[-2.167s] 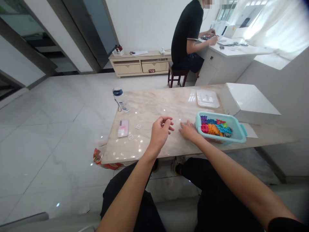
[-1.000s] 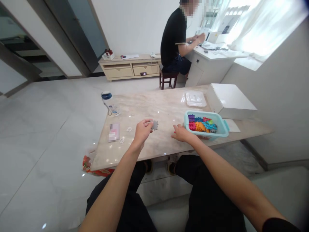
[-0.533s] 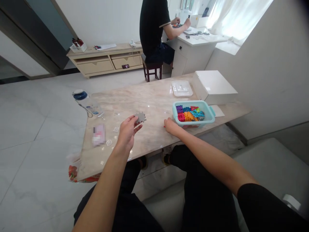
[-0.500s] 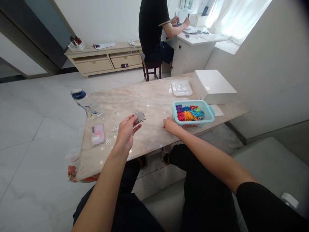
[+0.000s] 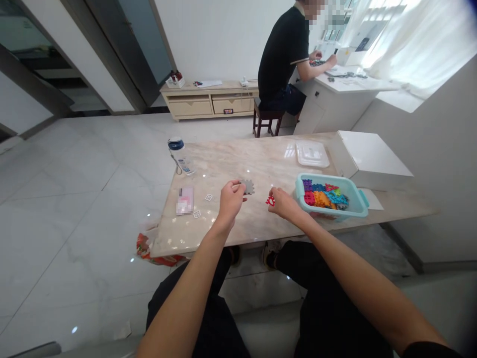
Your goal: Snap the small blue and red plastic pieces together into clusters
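Observation:
Over the middle of the marble-patterned table [image 5: 219, 161], my left hand [image 5: 231, 200] pinches a flat grey building tile [image 5: 248, 187] with notched edges. My right hand [image 5: 283, 204] is closed on a small red building piece [image 5: 270, 200] with a cut-out pattern, just left of the tub. The two pieces are apart from each other. Beside my right hand stands a light-blue plastic tub [image 5: 359, 199] holding purple, blue, red, orange and green notched tiles [image 5: 322, 198]. Two small white window-like pieces [image 5: 208, 197] lie to the left of my left hand.
A water bottle [image 5: 182, 156] and a pink packet [image 5: 185, 201] are at the table's left end. Behind the tub are a clear lid [image 5: 312, 153] and a white box [image 5: 374, 154]. A person [image 5: 285, 57] sits on a stool, working at a white desk [image 5: 339, 99].
The view has swung left, so things appear farther right. My right hand has lifted slightly, and the red piece in its fingers shows more. My left hand still holds the grey tile.

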{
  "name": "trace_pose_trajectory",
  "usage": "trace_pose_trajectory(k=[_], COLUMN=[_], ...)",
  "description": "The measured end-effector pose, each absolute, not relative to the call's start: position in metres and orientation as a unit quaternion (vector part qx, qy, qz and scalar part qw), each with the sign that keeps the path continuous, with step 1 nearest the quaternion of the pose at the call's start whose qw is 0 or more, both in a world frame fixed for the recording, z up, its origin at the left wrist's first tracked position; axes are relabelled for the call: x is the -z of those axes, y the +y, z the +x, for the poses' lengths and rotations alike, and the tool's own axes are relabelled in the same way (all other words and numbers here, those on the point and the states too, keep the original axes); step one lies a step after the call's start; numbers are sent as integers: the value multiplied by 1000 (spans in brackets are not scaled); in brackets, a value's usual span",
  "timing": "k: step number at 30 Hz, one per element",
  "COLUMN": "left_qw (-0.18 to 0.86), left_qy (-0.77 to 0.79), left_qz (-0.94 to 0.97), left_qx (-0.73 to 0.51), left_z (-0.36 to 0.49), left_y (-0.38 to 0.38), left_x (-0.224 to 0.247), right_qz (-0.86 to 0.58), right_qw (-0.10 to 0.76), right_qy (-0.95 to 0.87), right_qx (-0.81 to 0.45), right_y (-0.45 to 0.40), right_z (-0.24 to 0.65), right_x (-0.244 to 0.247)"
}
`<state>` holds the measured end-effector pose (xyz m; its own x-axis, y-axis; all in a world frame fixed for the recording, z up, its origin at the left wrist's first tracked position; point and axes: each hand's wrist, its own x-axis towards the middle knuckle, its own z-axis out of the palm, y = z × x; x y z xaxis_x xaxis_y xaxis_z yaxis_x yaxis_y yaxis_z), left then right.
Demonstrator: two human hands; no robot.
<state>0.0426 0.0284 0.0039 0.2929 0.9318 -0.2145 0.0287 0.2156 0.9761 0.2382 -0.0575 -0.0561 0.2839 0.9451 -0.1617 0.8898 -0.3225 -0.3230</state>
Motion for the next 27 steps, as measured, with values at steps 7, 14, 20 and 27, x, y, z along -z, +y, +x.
trace_pose_trajectory(k=[7,14,20,27], left_qw=[586,613,625,625], left_qy=[465,451,410,390], left_qz=[580,582,602,620], left_qx=[-321,-286,-282,-268], left_z=[45,53,54,54], left_y=[25,17,12,11], left_x=[10,0,4,9], right_qz=[-657,-606,-585,-608], right_qw=[478,472,446,381], right_qy=[-524,-602,-652,-680], right_qx=[-255,-219,-183,-149], right_y=[-69,-70,-71,-74], right_z=[232,215,218,216], right_x=[17,11,13,22])
